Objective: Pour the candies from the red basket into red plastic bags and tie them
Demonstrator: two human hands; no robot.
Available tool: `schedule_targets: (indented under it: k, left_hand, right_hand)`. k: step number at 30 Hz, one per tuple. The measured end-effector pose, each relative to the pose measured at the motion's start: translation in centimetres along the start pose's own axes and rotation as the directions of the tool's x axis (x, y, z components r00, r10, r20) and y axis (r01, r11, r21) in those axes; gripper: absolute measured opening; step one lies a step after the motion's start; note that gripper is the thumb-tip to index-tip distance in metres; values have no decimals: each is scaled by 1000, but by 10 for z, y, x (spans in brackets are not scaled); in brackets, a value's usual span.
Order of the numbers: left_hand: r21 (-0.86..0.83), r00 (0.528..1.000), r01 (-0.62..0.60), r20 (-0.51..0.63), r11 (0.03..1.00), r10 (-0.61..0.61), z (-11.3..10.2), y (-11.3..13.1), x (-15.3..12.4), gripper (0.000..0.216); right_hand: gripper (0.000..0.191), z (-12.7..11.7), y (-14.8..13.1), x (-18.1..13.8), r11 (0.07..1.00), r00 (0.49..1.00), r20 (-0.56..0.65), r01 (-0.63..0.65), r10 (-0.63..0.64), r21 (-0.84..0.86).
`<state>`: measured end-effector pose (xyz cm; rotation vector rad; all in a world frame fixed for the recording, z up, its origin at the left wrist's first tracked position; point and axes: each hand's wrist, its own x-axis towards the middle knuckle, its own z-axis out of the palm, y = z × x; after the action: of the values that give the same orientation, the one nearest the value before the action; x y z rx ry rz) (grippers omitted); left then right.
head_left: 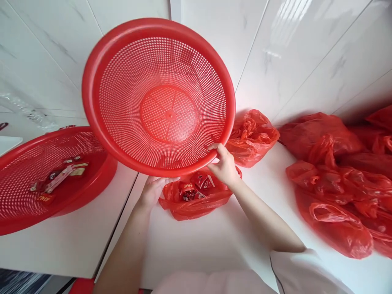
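At the middle of the frame, the right hand [226, 164] is closed around the lower right rim of a large red basket [168, 116], thumb and fingers pinching the edge. The left hand [150, 190] is more flat, with its fingers stretched out beneath the lower rim; part of it is hidden, so I cannot tell if it truly grips or only supports. The basket is raised and tilted in the upper middle of the frame, its inside turned toward the viewer, and only bare mesh shows there. In my judgement, the weight should be shared by both hands, because the rim is wide and one pinching hand alone could let it turn. The lower edge also needs care, since it seems close to the open red bag [197, 207] and might catch its thin plastic. This bag sits on the white table [174, 249] below the basket, and small red packets [187, 190] are visible in its mouth. At the left of the frame, a second basket [87, 183] holds a few mixed packets [61, 177]. Farther back, right of center, stands another bag [253, 139], its contents not clear, and more bags [332, 181] are crowded at the right edge, before the pale wall [275, 65].
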<state>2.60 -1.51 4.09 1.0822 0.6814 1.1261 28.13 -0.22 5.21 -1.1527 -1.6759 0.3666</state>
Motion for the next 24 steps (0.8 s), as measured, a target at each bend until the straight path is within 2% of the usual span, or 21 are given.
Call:
schedule_targets:
  k: [2,3,5,7,8,10,11,14,16,17,20,22,24]
  left_hand:
    - [63,999,-26,42,998,23,-3,6,-1,50]
    - [131,999,-50,11,990,49,-5,11,-1,58]
    - [354,970,-107,-166,929,175,-11,20,-3,76]
    - [640,864,-68,-346,765,366,-20,31,-7,85]
    - [752,800,7,-400,659,448,-26,35,-10,84]
    - [856,710,201,-463,476,532,-40,44,-17,80]
    - [855,675,288,-501,432,542,-48,48,-21,81]
    - [754,550,480,-657,449,516,-67,55,-29,83]
    - [704,497,527,-710,476,500,-76,57,-31,74]
    - [703,493,527,-711,478,502,-78,56,-31,67]
    - [744,520,487,-668,457,533,-77,50,-25,53]
    - [779,562,450,-627,437,539,-70,43,-21,50]
    - [818,623,401,-574,412,532,-61,36,-17,47]
  right_hand:
    - [29,-2,1,2,994,992,-105,-63,73,90]
    - [29,-3,2,4,986,983,-151,-86,108,145]
    - [29,-6,2,7,964,967,-203,-105,157,245]
    - [30,-10,0,10,949,961,-217,-101,170,298]
    - [30,-12,-1,11,948,961,-220,-95,167,304]
    - [31,-16,-5,12,955,961,-234,-76,147,287]
    - [31,-18,-7,12,959,961,-244,-64,134,275]
    - [31,-24,-13,12,967,959,-264,-34,102,251]
    - [30,-27,-17,12,966,957,-276,-22,95,257]
    - [30,-29,-18,12,963,955,-283,-14,93,269]
    - [31,-36,-21,12,948,943,-321,23,85,318]
    - [32,-42,-22,14,945,927,-367,54,72,323]
    - [32,-49,-24,16,952,908,-414,76,56,295]
